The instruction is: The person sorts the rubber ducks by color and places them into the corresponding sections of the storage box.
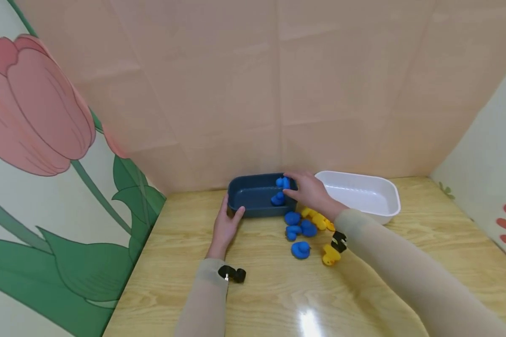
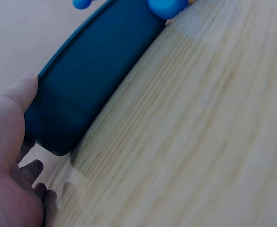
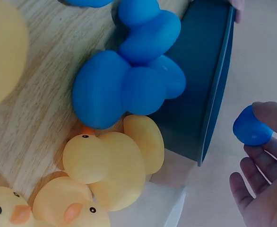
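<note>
My left hand (image 1: 226, 228) grips the front left corner of a dark blue tray (image 1: 257, 213), thumb (image 2: 25, 92) on the tray's wall. Over the tray's right end, my right hand (image 1: 314, 191) pinches a blue toy duck (image 3: 252, 127) between thumb and fingers. A second blue duck (image 1: 278, 199) lies inside the tray, below that hand. Several loose blue ducks (image 1: 301, 250) sit on the table just in front of the tray's right corner. Beside them, partly hidden under my right wrist, are several yellow ducks (image 3: 122, 165).
A white tray (image 1: 388, 213) stands right of the dark blue one, partly behind my right forearm. One yellow duck (image 1: 331, 255) lies apart, nearer the front of the wooden table (image 1: 270, 290). A pinkish covered wall (image 1: 219, 117) rises behind both trays.
</note>
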A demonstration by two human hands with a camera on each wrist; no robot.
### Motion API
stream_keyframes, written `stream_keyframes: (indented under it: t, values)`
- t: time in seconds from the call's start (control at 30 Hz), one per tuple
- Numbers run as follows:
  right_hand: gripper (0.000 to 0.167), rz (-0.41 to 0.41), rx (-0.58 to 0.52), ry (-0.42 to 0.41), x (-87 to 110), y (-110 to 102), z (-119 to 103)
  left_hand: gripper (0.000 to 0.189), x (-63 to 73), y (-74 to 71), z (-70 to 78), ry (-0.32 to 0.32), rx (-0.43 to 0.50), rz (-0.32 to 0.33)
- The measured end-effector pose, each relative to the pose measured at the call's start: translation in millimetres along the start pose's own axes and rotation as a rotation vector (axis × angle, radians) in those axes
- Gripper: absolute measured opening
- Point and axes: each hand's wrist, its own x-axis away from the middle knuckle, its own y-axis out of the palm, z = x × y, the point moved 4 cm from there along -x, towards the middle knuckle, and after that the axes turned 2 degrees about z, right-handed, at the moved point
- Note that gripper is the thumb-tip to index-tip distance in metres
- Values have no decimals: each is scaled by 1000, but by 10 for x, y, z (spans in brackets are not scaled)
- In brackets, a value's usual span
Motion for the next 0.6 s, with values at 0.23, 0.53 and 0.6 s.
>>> stream_keyframes:
  t: [0.23, 0.53, 0.6]
  values:
    - [61, 0, 23, 0, -82, 61, 78, 96, 3, 0, 3, 5, 6, 0]
    - [61, 3, 9, -2, -115, 75, 88, 96, 5, -11, -12, 1, 0, 1]
    - [62, 4, 8, 6, -102, 57, 88, 94, 2, -14, -1, 1, 0, -1]
